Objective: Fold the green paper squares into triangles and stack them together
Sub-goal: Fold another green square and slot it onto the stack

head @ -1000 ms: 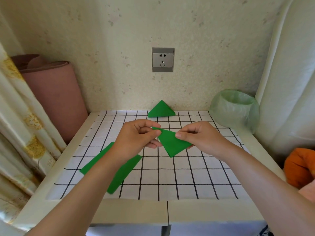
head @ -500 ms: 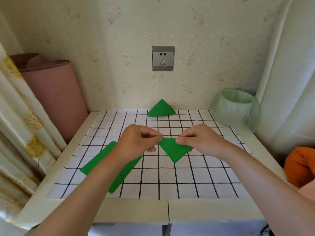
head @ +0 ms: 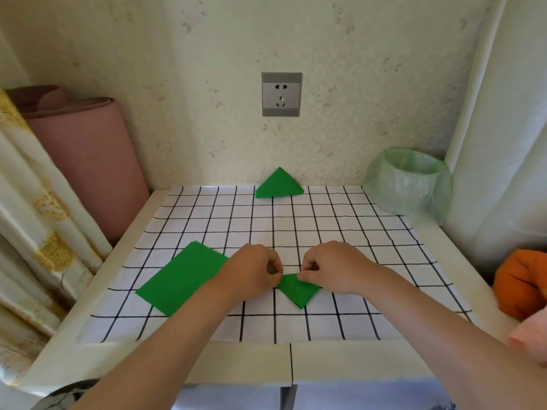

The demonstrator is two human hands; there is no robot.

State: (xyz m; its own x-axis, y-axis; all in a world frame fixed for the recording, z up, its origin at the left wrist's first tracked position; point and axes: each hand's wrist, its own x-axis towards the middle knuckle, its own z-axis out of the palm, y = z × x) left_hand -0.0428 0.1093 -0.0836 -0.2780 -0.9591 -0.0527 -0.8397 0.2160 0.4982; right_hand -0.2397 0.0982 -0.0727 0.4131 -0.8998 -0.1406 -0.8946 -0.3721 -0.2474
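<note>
Checked cloth: one pinched triangle, one far triangle, one square.

Both bare forearms enter from bottom edge, converging toward middle. Left forearm angles up and right from lower left corner; right forearm angles up and left from lower right. Left hand: knuckles up, fingers curled, thumb and forefinger pinching left corner of small folded green paper triangle. Right hand: likewise curled, thumb and forefinger pinching same triangle's upper edge. Hands close together, not touching. Wrists roughly straight.
</note>
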